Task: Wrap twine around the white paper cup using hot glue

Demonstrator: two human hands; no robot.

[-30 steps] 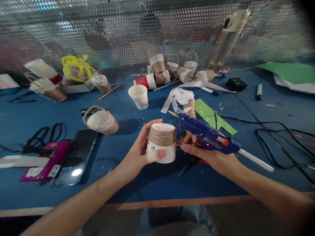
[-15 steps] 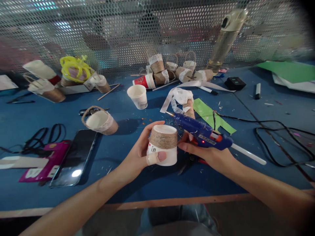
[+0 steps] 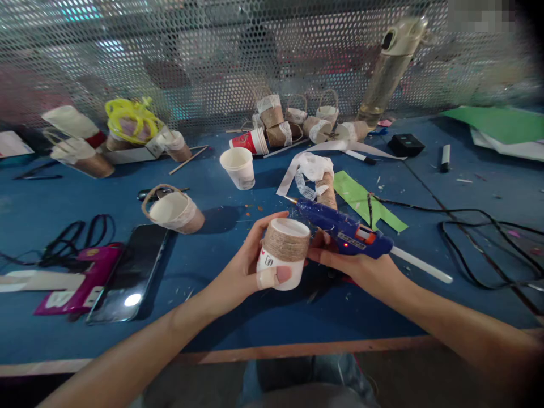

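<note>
My left hand point(image 3: 249, 269) is wrapped round a white paper cup point(image 3: 283, 252) whose upper half is bound in brown twine; the thumb, with a plaster on it, presses the cup's front. My right hand point(image 3: 352, 266) grips a blue hot glue gun point(image 3: 340, 226), its metal tip pointing left just behind the cup's rim and a white glue stick jutting out at the back. A red light shows on the gun. Both hands hover above the blue table point(image 3: 272, 317) near its front edge.
A handled twine cup point(image 3: 174, 211) lies on its side at left, beside a phone point(image 3: 127, 272) and a pink case point(image 3: 80, 277). A plain cup point(image 3: 238, 166), a lace and twine roll point(image 3: 317, 175), green paper point(image 3: 365, 203), black cables point(image 3: 480, 238) and several finished cups point(image 3: 297, 122) lie beyond.
The glue gun has shifted left and slightly back, its tip now close behind the cup's rim. The cup has tilted a little to the right in my left hand.
</note>
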